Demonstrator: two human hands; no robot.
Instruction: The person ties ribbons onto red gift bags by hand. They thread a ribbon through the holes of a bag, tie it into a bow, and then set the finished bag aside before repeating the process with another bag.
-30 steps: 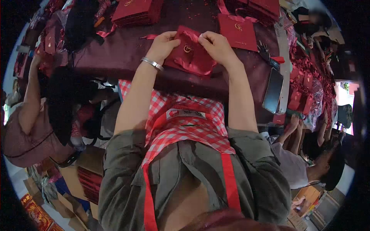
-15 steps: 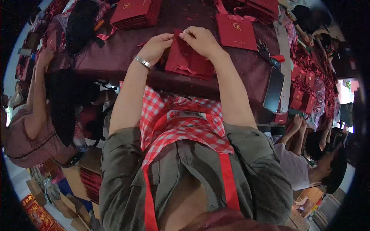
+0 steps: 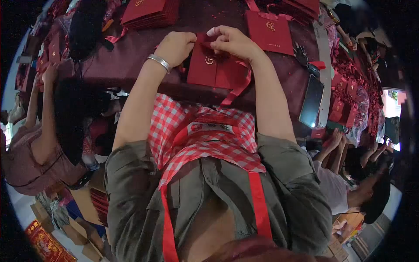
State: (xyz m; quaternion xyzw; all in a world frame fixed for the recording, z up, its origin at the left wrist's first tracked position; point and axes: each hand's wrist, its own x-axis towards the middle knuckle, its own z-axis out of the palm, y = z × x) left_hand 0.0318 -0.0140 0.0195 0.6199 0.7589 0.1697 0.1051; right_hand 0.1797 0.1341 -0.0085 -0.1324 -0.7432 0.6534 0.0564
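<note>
A red paper gift bag (image 3: 203,72) with a gold logo lies on the dark cloth in front of me. My left hand (image 3: 178,49) is closed, its fingertips pinching the bag's upper left edge. At the top right of the bag, my right hand (image 3: 235,44) has curled fingers, with the thumb against a dark red part of the opening. Something white covers one of its fingertips. A red ribbon (image 3: 238,92) trails from the bag's right side over the table edge. What lies inside the opening is hidden.
Stacked red bags (image 3: 150,13) stand at the back left. Another bag (image 3: 270,32) lies at the back right, near keys (image 3: 301,54) and a phone (image 3: 312,101). People work on both sides, with red bags (image 3: 342,98) before those at right.
The ribbon has moved off the bag's front and hangs at its lower right; the gold logo now shows. My right hand's thumb and forefinger have moved apart.
</note>
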